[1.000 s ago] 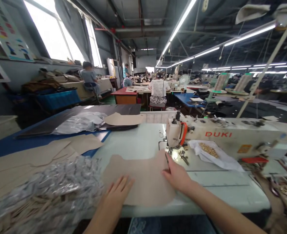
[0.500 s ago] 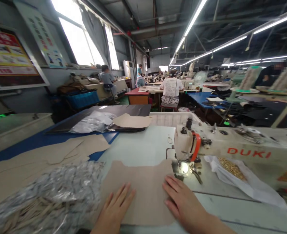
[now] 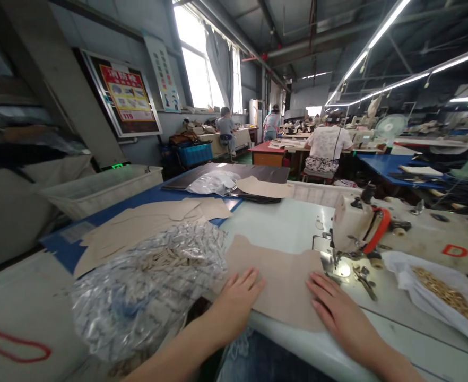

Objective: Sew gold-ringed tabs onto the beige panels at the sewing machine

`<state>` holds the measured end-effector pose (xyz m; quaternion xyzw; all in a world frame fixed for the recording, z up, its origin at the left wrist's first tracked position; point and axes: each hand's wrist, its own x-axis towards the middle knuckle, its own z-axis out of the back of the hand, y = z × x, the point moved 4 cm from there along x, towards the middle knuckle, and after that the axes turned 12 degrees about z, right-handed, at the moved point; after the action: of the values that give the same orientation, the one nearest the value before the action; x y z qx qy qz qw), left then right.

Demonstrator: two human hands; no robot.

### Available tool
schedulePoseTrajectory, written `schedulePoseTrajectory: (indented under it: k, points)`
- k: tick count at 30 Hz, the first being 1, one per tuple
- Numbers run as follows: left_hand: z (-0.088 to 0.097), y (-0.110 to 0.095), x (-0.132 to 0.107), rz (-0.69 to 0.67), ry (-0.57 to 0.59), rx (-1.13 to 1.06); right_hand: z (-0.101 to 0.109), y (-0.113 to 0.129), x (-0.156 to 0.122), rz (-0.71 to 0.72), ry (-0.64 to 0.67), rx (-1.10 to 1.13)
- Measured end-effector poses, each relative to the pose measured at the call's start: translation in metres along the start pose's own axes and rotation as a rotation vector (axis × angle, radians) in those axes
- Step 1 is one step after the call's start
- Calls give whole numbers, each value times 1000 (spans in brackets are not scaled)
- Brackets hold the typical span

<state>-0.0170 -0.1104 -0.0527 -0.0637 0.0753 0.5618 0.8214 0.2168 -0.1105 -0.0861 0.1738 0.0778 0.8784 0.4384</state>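
Note:
A beige cut panel (image 3: 282, 273) with a notched far edge lies flat on the pale sewing table (image 3: 274, 223). My left hand (image 3: 240, 292) rests on its left part, fingers stretched out. On its right edge lies my right hand (image 3: 333, 297), fingers extended and flat, close to the needle area of the white sewing machine (image 3: 349, 225). The machine's lamp lights the spot beside the panel's right edge. Left of my left hand sits a clear plastic bag (image 3: 138, 292) holding several narrow beige strips (image 3: 170, 260).
More beige panels (image 3: 138, 223) lie on the blue table at left. Small brass-coloured parts (image 3: 444, 292) sit in white paper right of the needle. A thread snipper (image 3: 365, 281) lies near the machine. A white bin (image 3: 102, 188) stands at left; a co-worker (image 3: 329, 140) sits ahead.
The view has swung left and tilted down, so the scene sits further right and more of the bag shows. Both hands remain flat on the panel.

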Motion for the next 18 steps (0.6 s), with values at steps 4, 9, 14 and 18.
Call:
schedulePoseTrajectory:
  k: [4,9,14,18]
  points:
    - [24,10,-49,-114,-255,-14,2,3,0,-4,2,-15]
    - [70,107,-125,323,-799,-115,3,5,-1,-12,-24,-17]
    - [76,196,-166,733,-818,-264,-1,3,-2,1,-20,-28]
    - [63,231,-155,885,-636,-426,-3,0,-3,1,-20,-41]
